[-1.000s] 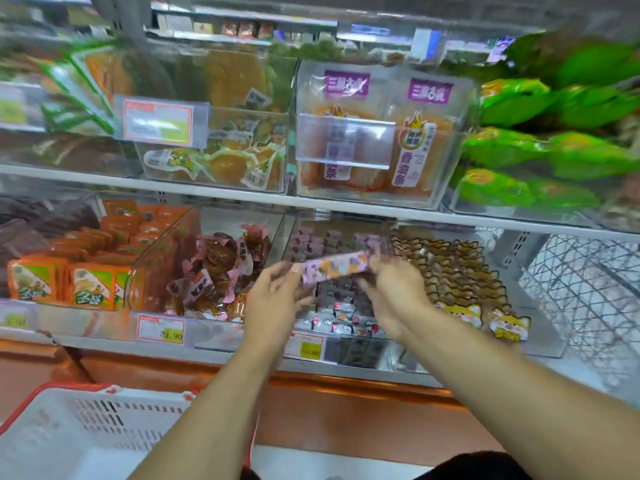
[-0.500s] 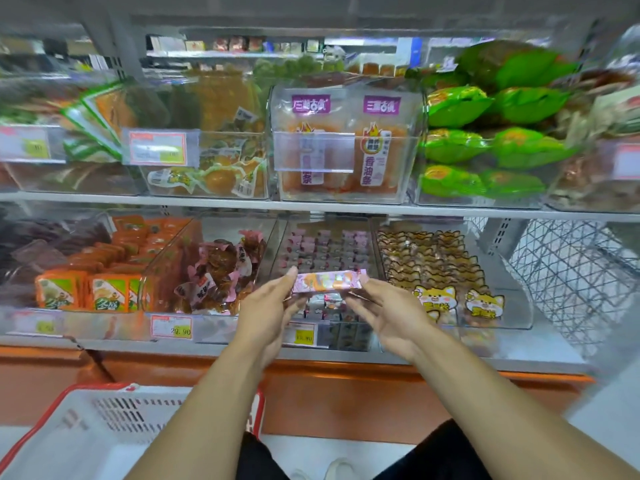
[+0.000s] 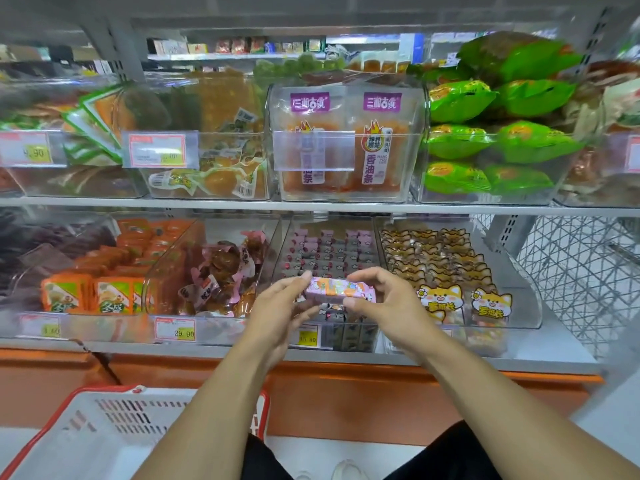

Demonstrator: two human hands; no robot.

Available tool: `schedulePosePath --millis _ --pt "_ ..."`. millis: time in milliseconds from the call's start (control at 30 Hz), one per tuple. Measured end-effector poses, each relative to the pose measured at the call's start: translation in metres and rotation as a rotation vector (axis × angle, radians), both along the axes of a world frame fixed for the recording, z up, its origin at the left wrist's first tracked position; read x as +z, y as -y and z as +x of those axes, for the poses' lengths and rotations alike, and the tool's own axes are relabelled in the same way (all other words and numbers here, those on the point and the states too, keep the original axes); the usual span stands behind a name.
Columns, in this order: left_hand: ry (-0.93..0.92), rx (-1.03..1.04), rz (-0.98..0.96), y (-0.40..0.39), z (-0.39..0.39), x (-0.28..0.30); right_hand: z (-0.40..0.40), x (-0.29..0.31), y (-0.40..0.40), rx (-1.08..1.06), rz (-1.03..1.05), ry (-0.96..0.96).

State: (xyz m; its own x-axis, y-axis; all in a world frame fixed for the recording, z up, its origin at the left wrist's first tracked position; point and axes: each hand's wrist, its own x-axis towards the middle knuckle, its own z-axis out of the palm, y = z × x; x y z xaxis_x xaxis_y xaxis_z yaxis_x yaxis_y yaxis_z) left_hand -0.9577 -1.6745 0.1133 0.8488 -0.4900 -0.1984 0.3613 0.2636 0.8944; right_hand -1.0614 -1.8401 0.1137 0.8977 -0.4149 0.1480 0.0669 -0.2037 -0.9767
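Pink snack packet (image 3: 338,289) held level above the clear bin (image 3: 346,337) on the lower shelf. Left grip (image 3: 277,315) and right grip (image 3: 386,306) each pinch one end. Glossy wrapper, fingertip hold: it may slip into the bin instead of reaching the basket (image 3: 104,391).

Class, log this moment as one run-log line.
left hand: grips pink snack packet, left end | right hand: grips right end | packet: level, before lower-shelf bin | shopping basket: lower left
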Motion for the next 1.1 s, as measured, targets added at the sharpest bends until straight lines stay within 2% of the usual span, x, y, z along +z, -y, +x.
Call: schedulePosePath --millis 133,200,300,467,733,867,1100 --pt "0.099 -0.109 -0.032 -0.002 0.001 -0.002 0.004 0.0 0.004 0.013 0.252 -0.003" --pt "0.134 -0.124 -0.009 -0.001 0.0 -0.002 0.005 0.0 0.005 0.015 0.305 -0.021" --pt "0.126 -0.089 -0.004 0.002 -0.002 -0.002 0.004 -0.001 0.007 0.038 0.294 -0.01" --pt "0.112 -0.047 0.052 0.005 -0.004 -0.002 0.002 -0.004 0.009 0.094 0.132 0.037" --pt "0.153 -0.09 -0.017 0.004 -0.008 0.003 0.002 0.002 0.005 -0.057 0.283 -0.043" --pt "0.231 -0.114 0.052 0.003 -0.009 0.002 0.002 0.003 0.007 -0.095 0.347 -0.104" --pt "0.047 0.018 0.023 0.009 -0.006 0.002 0.0 0.005 0.009 0.016 0.347 -0.084"
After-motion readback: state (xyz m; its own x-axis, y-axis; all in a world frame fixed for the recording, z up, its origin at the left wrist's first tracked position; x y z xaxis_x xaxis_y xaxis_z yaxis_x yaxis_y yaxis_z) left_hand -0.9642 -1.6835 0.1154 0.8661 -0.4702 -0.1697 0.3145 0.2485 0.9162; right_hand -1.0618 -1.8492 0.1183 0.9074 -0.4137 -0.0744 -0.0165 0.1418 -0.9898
